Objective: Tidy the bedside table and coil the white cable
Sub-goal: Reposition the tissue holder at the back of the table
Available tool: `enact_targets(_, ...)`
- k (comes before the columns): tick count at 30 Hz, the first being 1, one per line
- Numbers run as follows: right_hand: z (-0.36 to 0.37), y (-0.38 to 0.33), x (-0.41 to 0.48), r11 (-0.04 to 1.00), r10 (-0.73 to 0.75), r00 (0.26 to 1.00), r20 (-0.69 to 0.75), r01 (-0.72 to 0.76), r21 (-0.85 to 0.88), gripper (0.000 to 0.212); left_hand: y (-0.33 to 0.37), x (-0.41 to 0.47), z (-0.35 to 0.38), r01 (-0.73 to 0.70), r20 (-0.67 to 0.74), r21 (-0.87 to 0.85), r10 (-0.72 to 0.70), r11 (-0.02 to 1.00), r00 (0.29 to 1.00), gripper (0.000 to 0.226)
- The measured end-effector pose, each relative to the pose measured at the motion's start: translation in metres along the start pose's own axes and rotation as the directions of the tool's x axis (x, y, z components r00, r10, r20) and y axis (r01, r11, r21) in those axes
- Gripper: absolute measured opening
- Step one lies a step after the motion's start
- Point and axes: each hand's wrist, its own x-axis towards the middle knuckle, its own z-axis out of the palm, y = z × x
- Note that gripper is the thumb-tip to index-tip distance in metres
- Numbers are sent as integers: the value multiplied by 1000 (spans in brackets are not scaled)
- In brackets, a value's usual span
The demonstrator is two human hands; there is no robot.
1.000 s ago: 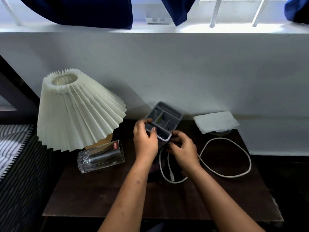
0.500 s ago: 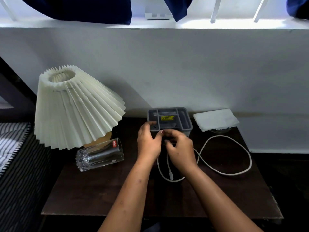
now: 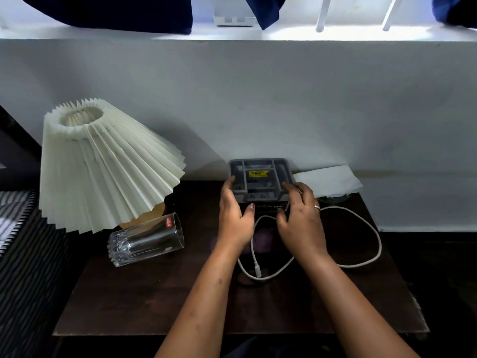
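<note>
Both hands rest on the grey tray (image 3: 260, 177) at the table's (image 3: 160, 301) 12 o'clock edge: the left hand (image 3: 236, 218) loosely cups its left side, the right hand (image 3: 302, 218) its right, fingers spread. The cable (image 3: 371, 241) lies uncoiled, looping from 6 o'clock of the hands out to 3 o'clock, touching neither visibly.

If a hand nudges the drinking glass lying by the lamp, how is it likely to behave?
The glass lies on its side on the table, so a sideways nudge would probably set it rolling. It looks like clear, ribbed glass, likely breakable if it drops off the edge. The smooth upper wall may be slippery.
</note>
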Motion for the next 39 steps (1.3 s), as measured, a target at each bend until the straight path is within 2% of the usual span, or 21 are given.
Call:
enact_targets(4, 3, 4, 1, 999, -9, 998, 67, 7, 35, 67, -7, 2, 2, 53, 68, -17, -52, 998, 996, 77)
enact_targets(7, 4, 4, -1, 999, -31, 996, 82, 27, 45, 71, -6, 3, 0, 83, 111, 46, -88, 995, 990, 86)
enact_targets(10, 7, 4, -2, 996, -76, 995, 58, 73, 57, 71, -5, 3, -1, 91, 131, 131, -108, 987, 986, 84)
enact_targets(12, 6, 7, 0, 994, -85, 996, 38, 82, 71, 67, -6, 3, -4, 76, 86, 175, -92, 982, 992, 78)
enact_targets(14, 5, 8, 1, 993, -83, 996, 29, 80, 87, 62, -6, 3, -7, 36, -31, 202, -31, 979, 999, 69)
enact_targets(16, 4, 8, 2, 992, -86, 996, 20, 84, 99, 61, -6, 3, -8, 4, -177, 214, 35, 977, 984, 52)
enact_targets(18, 3, 7, 2, 992, -93, 995, 23, 91, 85, 63, -3, 2, -6, 21, -233, 228, 34, 974, 972, 38)
enact_targets(20, 3, 7, 3, 994, -96, 995, 39, 93, 63, 65, -4, 1, -4, 34, -173, 241, 9, 970, 985, 36)
enact_targets(30, 2, 10, 4, 989, -136, 977, 163, 142, -27, 77, -2, -1, -5, -21, 23, 240, 16, 971, 1000, 61)
enact_targets(35, 1, 12, 5, 990, -137, 972, 192, 140, -2, 81, 0, -2, -5, 10, 21, 202, -15, 979, 1000, 64)
enact_targets(39, -4, 13, 7, 988, -152, 967, 205, 150, 27, 81, 0, -3, -5, 24, 26, 173, -29, 985, 999, 76)
